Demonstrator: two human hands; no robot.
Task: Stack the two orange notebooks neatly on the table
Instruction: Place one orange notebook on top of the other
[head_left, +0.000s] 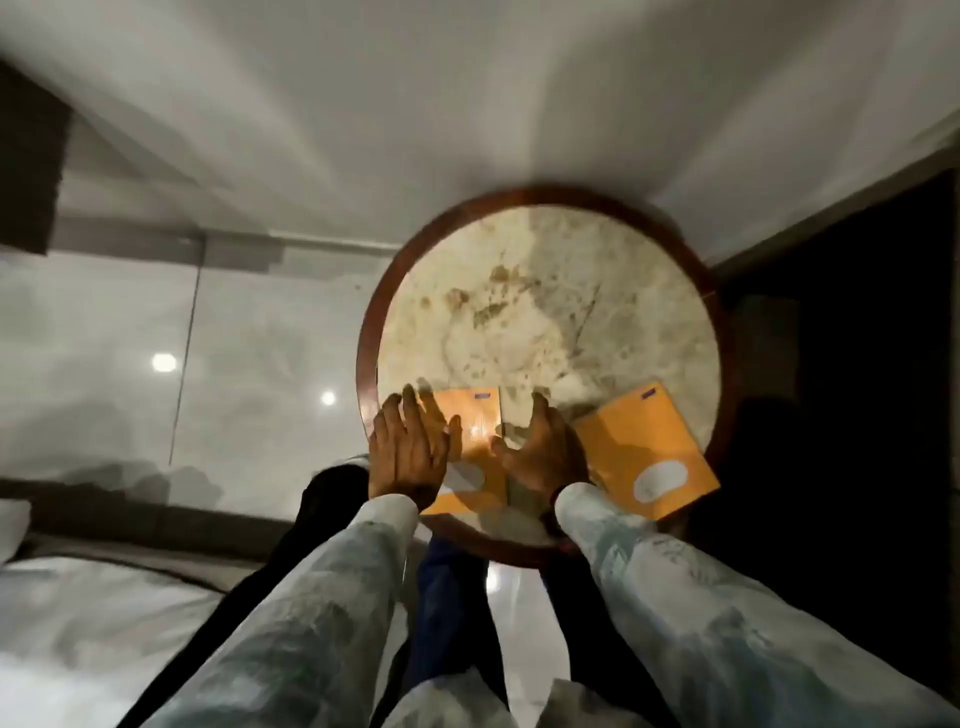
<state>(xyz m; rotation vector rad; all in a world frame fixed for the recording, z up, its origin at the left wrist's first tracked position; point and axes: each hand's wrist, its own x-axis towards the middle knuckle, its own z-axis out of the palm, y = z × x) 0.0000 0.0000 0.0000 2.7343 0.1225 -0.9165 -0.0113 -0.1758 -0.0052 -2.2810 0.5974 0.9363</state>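
Note:
Two orange notebooks lie flat, side by side, at the near edge of a round marble table with a dark wooden rim. The left notebook lies straight; my left hand rests over its left side with fingers spread, covering part of the cover. The right notebook is turned at an angle and overhangs the rim at the near right. My right hand hovers between the two notebooks, fingers apart, its edge touching or nearly touching the right one. Neither hand grips anything. Each cover has a white label patch.
A glossy pale tiled floor stretches left of the table. A white bed is at the near left. A dark area lies right of the table, and a white wall behind it.

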